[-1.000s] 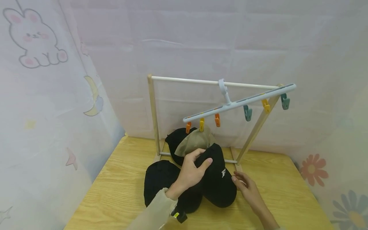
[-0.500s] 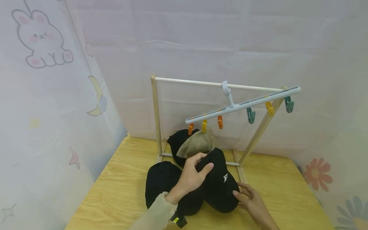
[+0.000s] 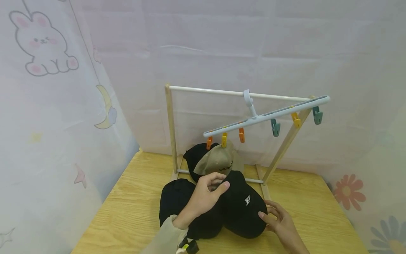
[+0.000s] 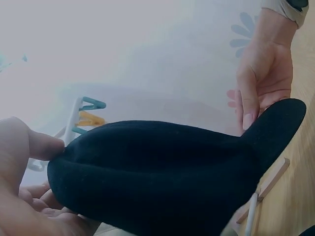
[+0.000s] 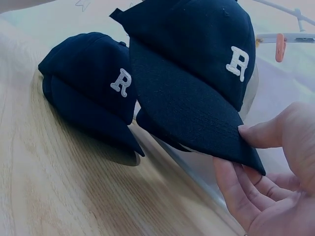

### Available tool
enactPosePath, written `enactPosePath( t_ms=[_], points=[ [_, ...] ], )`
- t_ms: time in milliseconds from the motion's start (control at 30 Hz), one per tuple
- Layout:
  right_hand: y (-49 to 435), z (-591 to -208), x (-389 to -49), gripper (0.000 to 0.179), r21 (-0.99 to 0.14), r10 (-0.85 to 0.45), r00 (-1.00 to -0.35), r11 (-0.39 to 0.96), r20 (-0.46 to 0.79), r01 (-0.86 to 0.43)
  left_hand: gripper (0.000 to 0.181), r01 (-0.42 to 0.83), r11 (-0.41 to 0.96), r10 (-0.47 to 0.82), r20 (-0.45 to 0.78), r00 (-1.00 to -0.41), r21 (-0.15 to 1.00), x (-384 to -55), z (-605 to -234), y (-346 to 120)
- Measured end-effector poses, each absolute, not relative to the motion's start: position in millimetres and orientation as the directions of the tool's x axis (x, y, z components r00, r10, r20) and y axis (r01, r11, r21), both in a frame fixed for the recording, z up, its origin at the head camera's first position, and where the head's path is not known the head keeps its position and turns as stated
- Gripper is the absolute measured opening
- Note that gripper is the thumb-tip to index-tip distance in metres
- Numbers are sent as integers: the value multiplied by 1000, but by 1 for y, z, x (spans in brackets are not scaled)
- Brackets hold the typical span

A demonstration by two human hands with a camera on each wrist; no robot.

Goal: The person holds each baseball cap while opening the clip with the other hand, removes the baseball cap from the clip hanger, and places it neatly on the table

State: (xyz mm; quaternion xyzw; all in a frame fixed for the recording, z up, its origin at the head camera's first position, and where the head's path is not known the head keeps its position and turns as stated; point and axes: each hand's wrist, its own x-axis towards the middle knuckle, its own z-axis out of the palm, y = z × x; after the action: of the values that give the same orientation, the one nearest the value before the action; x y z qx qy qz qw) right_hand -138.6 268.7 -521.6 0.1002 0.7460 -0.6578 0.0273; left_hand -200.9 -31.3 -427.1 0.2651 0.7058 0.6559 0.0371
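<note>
A black baseball cap (image 3: 242, 208) with a white letter R on its front is held above the table between both hands. My left hand (image 3: 201, 199) pinches the crown's edge, thumb on the near side, the other fingers partly hidden behind it. At the brim (image 5: 187, 113), my right hand (image 3: 282, 220) pinches with the thumb on top and fingers beneath. Beside it on the table lies a second black cap (image 5: 93, 83) with the same letter, partly covered by my left arm in the head view. Farther back are a beige cap (image 3: 217, 162) and another black cap (image 3: 195, 157).
Behind the caps stands a rack with wooden legs and a white bar (image 3: 206, 91). A pale blue hanger (image 3: 266, 116) hangs askew from that bar, carrying several orange, yellow and green clips. Patterned cloth walls (image 3: 203, 42) surround the wooden table (image 3: 127, 211).
My right hand has moved onto the brim and taken hold of it. The held cap has come down slightly and turned, while my left hand has shifted a little left and down.
</note>
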Motion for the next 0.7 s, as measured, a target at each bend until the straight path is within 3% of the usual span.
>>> enactPosePath(
  t_ms=[700],
  points=[
    [268, -522, -135, 65, -988, 28, -998, 141, -58, 61, 35, 271, 75, 523, 193, -830, 960, -189, -429, -59]
  ],
)
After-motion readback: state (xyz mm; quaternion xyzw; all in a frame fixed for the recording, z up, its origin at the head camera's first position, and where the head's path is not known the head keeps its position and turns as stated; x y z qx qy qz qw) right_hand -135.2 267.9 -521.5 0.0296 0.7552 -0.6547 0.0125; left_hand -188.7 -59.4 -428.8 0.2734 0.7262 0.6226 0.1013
